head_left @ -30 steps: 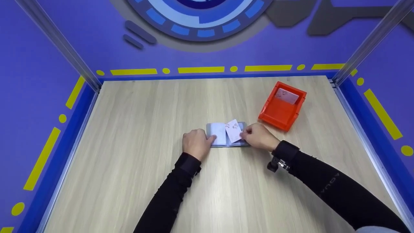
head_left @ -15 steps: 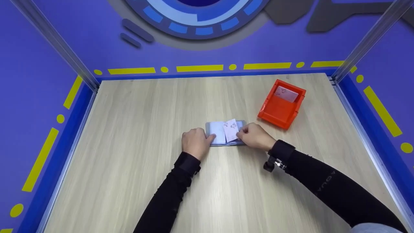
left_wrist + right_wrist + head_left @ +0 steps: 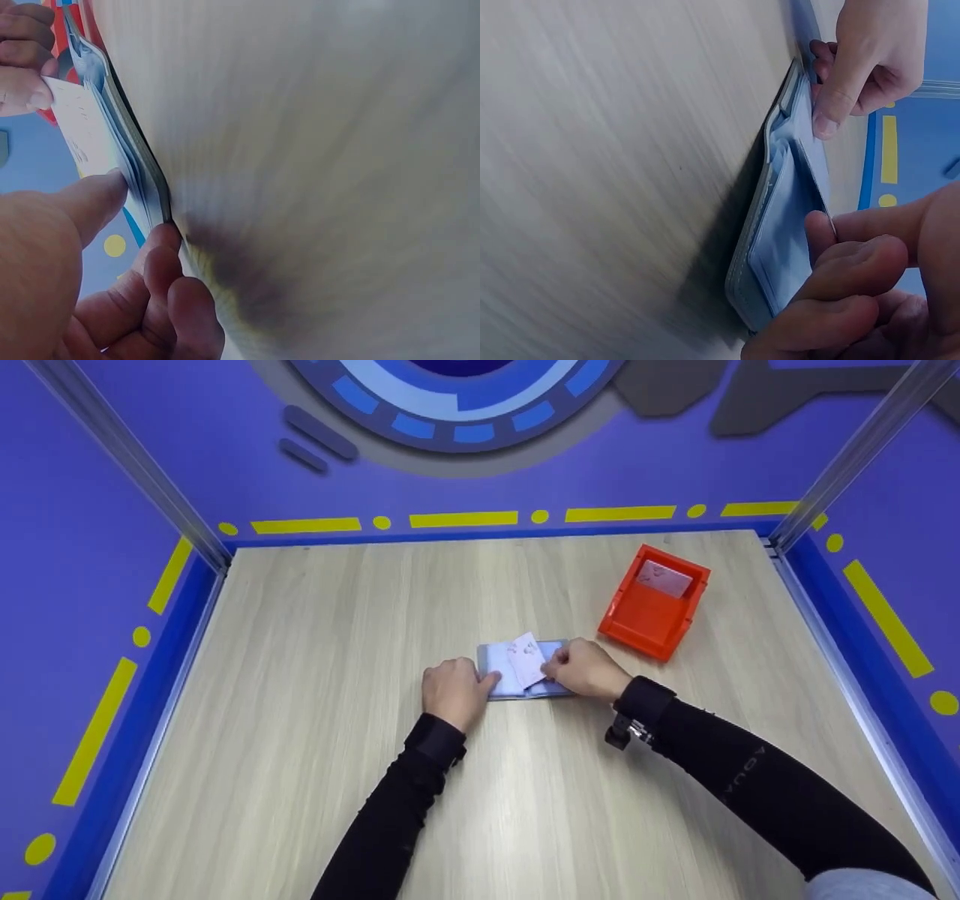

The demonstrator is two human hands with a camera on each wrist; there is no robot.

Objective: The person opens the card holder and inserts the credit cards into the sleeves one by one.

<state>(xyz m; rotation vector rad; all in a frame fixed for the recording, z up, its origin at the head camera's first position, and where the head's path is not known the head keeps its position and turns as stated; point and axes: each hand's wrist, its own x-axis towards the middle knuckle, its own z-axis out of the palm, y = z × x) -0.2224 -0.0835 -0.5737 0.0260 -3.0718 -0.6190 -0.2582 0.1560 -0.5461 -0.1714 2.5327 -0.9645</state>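
Observation:
An open card holder (image 3: 495, 658) with a grey-blue cover and clear sleeve pages lies on the wooden table. My left hand (image 3: 454, 694) grips its left side, thumb on top of the pages and fingers at the cover's edge in the left wrist view. With thumb and fingertips, my right hand (image 3: 589, 669) pinches a pale pink card (image 3: 526, 660) printed with small reddish figures. The card is tilted above the left page, across the fold. In the right wrist view the card (image 3: 819, 184) shows nearly edge-on, over the sleeves (image 3: 784, 232). Its lower end's contact with a sleeve is unclear.
A red plastic bin (image 3: 649, 619) stands behind and right of my right hand, with a pink patterned card (image 3: 665, 579) leaning at its far end. Blue-purple panels (image 3: 480, 491) with yellow marks enclose the table's back and sides.
My right hand has moved left with the card, from above the right page and fold to over the left page. My left hand has kept its hold on the card holder.

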